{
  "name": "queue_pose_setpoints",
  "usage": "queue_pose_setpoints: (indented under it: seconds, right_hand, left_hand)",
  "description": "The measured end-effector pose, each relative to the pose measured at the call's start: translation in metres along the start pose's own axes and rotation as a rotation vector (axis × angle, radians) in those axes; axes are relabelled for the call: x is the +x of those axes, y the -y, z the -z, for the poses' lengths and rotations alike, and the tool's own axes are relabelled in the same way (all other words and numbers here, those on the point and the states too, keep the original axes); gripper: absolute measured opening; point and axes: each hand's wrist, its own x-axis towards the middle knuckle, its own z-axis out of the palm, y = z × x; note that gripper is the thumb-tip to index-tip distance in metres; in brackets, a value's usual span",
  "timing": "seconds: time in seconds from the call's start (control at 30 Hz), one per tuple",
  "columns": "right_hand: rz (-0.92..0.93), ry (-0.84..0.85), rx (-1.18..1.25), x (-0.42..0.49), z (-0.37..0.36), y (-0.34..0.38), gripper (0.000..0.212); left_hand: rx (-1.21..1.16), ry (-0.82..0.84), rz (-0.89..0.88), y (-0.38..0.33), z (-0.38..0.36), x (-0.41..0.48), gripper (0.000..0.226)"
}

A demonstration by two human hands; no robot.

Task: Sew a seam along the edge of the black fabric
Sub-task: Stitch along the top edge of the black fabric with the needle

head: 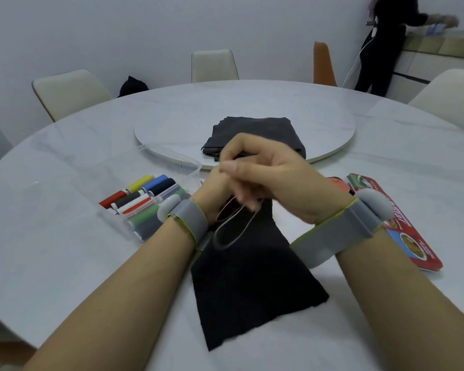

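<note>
Watching remotely thru the head cam. Biggest thing is the round white table (65, 236), marble-look and smooth, w/ a raised turntable (319, 135) disc of the same finish out beyond the fingers.

The black fabric (247, 290) is a long matte strip w/ slightly frayed cut edges. It lies flat on the table right under the fingers and runs back toward me btwn the forearms. I'd say it's parked there so its edge is in reach once the thread is ready.

A folded stack of dark cloth (252, 129) sits on the turntable just beyond the fingers, prob spare pieces. Near, to the left of the fingers, is a clear plastic kit box (145, 202) w/ spools in red, yellow, blue, black and green lined up. To the right of the fingers is a flat red printed pack (413, 245), glossy; can't tell what's in it.

The right hand (279, 178) crosses over the left hand (212, 191), both lifted above the strip. The right fingers (239, 143) are curled w/ the thumb against them, pinching a thin pale thread (225, 247) that hangs in a slack loop down toward the fabric. The left fingers are hidden behind the right thumb, so I can't tell if they grip or lie slack. The needle is too small to make out.

My read: threading or knotting stage, no stitches visible on the fabric yet.
</note>
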Motion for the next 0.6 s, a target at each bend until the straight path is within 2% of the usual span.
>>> queue_pose_setpoints:
  seconds: [0.1, 0.23, 0.33, 0.47, 0.6]
  right_hand:
    - [-0.049, -0.201, -0.220, 0.003, 0.025, -0.011, 0.013]
    - [-0.182, -0.297, -0.433, 0.002, 0.049, -0.027, 0.010]
    - [-0.277, -0.290, -0.398, 0.003, 0.058, -0.038, 0.007]
    - [-0.365, -0.220, -0.351, 0.000, 0.064, -0.044, 0.015]
    - [-0.400, -0.131, -0.316, -0.002, 0.067, -0.048, 0.005]
  left_hand:
    - [-0.008, 0.044, -0.034, -0.004, 0.003, -0.003, 0.017]
    - [0.129, 0.027, -0.079, 0.000, 0.007, -0.001, 0.016]
    - [0.234, 0.025, -0.091, 0.001, 0.006, -0.002, 0.018]
    - [0.271, 0.022, -0.108, 0.000, 0.007, -0.003, 0.013]
    - [0.243, 0.017, -0.113, 0.000, 0.011, -0.005, 0.018]
